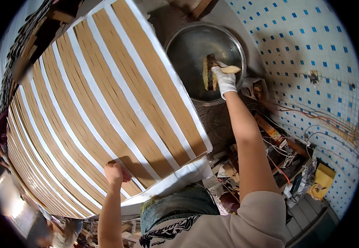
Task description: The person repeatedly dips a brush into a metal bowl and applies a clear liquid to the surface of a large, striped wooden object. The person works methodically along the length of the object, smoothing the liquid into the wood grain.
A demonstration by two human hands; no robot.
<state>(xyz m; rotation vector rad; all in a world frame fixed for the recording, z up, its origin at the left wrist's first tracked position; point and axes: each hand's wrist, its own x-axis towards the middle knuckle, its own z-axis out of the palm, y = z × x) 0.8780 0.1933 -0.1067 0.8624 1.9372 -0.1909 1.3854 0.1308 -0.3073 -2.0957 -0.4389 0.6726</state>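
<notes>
My right hand (225,78), in a white glove, grips a wide brush (209,73) with a pale wooden handle and a dark, yellowish head. It holds the brush over a round metal basin (179,68) that seems to have liquid in it. On the near part of a large board (105,111), my left hand (114,173) is bare and its fingers are curled closed. Whether anything is inside them is hidden. Rows of brown strips run across this board, with white bands between them.
A wall (295,53) dotted with blue squares stands on the right. Below the basin lies a clutter of cables (285,155), boxes and a yellow packet (322,180). White sheeting (179,177) hangs along the board's near edge. Dark stacked pieces (20,45) line the far left.
</notes>
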